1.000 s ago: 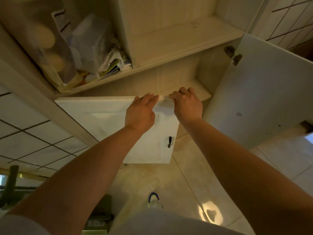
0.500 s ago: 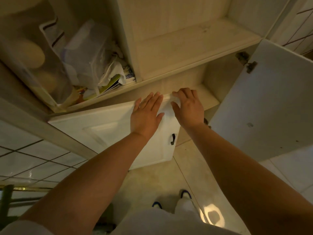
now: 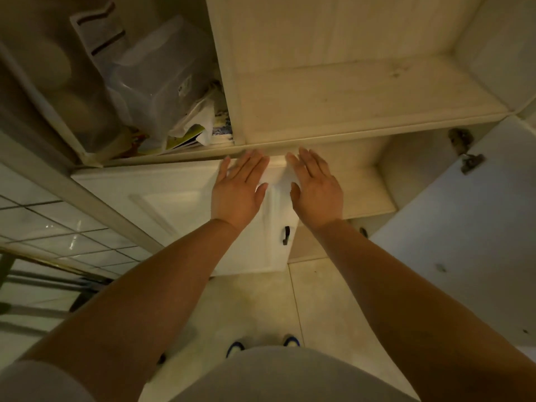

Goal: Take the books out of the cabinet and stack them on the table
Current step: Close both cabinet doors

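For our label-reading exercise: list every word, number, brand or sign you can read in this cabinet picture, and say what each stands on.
No text can be read.
Clear plastic container: a small dark mark, too blurred to read.
Blue-and-white printed item at the shelf's edge: pattern or print, too small to read.
Yellow-green paper beneath the container: no legible print.
Left cabinet door, open right door: no lettering.

a clear plastic box [image 3: 156,79] and crumpled papers [image 3: 197,123] crowd a shelf, above a glossy tiled floor [image 3: 327,300].

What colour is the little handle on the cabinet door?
The handle is black, on a white door. The head view shows it best.
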